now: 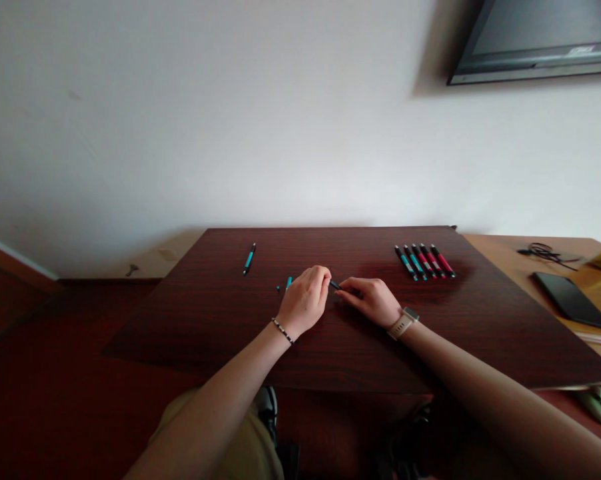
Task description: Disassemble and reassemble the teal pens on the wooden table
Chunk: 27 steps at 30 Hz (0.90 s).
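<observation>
Now my left hand (306, 297) and my right hand (373, 300) meet over the table (220, 320), fingers of both pinching a small dark pen part (334, 285). Five pens (424, 261) lie far right.

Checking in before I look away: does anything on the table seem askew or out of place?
Mostly tidy. Five pens lie in a neat row, but one teal pen lies alone far left, and small teal bits sit loose beside the left hand.
</observation>
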Motion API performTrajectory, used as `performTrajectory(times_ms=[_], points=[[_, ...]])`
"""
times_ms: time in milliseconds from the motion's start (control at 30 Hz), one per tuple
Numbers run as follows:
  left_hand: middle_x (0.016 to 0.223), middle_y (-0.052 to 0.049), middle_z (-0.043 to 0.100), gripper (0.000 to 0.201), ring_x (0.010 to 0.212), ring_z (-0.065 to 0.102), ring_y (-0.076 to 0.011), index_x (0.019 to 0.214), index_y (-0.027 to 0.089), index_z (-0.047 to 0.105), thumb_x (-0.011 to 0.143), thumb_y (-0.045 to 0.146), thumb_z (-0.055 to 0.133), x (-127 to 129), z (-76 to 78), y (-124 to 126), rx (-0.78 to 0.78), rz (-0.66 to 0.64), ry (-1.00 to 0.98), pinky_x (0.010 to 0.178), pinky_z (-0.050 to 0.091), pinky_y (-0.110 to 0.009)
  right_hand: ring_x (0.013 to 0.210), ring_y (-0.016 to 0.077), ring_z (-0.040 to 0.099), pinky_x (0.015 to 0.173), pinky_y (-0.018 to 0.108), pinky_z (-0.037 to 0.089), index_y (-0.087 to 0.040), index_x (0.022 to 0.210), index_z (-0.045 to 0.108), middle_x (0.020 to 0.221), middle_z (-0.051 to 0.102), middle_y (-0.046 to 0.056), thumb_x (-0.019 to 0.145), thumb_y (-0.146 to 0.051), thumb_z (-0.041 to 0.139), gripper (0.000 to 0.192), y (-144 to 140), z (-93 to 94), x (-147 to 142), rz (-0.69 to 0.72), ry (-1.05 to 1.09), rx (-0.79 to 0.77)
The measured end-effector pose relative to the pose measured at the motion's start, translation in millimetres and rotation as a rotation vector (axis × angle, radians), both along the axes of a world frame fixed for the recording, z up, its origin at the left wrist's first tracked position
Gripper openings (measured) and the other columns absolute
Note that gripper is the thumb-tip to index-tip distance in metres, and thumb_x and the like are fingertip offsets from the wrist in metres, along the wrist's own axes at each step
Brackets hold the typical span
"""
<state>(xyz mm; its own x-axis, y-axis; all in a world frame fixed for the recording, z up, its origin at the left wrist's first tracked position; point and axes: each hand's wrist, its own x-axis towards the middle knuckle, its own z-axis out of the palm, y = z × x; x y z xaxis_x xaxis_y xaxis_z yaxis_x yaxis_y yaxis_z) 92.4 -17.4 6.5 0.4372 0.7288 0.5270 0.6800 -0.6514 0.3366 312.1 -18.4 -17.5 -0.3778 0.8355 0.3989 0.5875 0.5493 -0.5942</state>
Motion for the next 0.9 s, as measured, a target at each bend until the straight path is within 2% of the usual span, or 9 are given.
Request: performTrajectory(times_ms=[300,733,900], points=[[0.096,-0.005,0.066,0.014,0.091,0.065,-0.0204,0.103,0.022,0.05,0.109,0.025,0.038,0.7,-2.9,2.2,0.03,0.005,0.007,0.081,0.052,-0.033,0.073,0.018,0.07,0.069,0.027,0.049,-0.025,0.1,0.076,0.089,0.079,0.002,0.101,-0.044,0.063,0.024,1.4,-2.2,0.5,0.022,0.012,0.011],[0.094,-0.004,0.067,0.015,0.087,0.065,-0.0192,0.101,0.022,0.051,0.11,0.027,0.041,0.4,-3.6,2.6,0.048,0.015,0.019,0.079,0.051,-0.031,0.07,0.0174,0.069,0.068,0.027,0.049,-0.024,0.099,0.076,0.088,0.079,0.003,0.101,-0.044,0.062,0.024,0.5,-1.3,0.2,0.032,-0.006,0.028],[0.096,-0.005,0.066,0.01,0.089,0.065,-0.0199,0.104,0.022,0.052,0.108,0.023,0.042,-0.1,-2.1,1.6,0.05,-0.002,0.011,0.081,0.052,-0.032,0.071,0.0179,0.07,0.068,0.027,0.048,-0.024,0.099,0.076,0.087,0.079,0.003,0.102,-0.044,0.061,0.026,-0.3,0.9,-0.4,0.024,-0.006,0.03]])
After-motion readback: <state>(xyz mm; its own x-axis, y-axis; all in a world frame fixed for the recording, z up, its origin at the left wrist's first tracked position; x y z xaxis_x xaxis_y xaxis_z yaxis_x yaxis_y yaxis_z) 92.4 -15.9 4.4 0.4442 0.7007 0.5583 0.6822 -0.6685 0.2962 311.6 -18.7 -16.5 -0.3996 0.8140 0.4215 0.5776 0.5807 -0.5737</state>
